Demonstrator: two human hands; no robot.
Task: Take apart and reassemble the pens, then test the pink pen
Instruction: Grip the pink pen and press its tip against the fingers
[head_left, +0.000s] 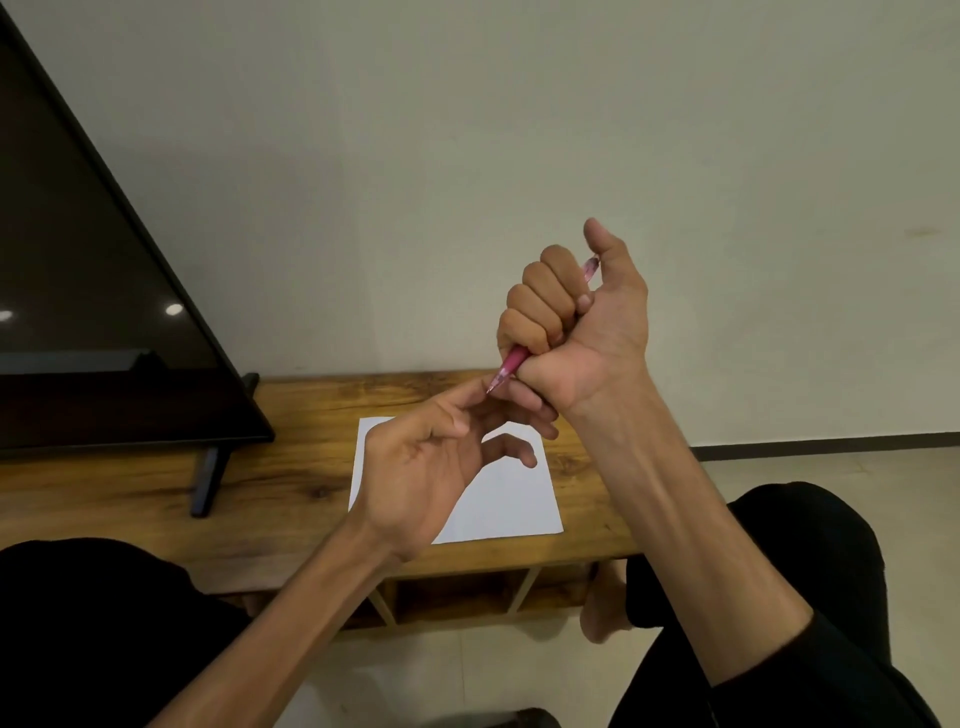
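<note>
My right hand (574, 317) is raised above the table in a fist around the pink pen (511, 365), thumb sticking up. The pen's clear pink top pokes out near the thumb, and its tip points down-left. My left hand (431, 462) is below it, fingers loosely spread, with the index fingertip touching the pen's tip. A white sheet of paper (511, 501) lies on the wooden table under both hands. No other pen is in view.
The low wooden table (291, 488) runs along a pale wall and has open shelf compartments (457, 592) below. A dark TV screen (88, 291) on a stand fills the table's left part. My knees in black trousers flank the table's front edge.
</note>
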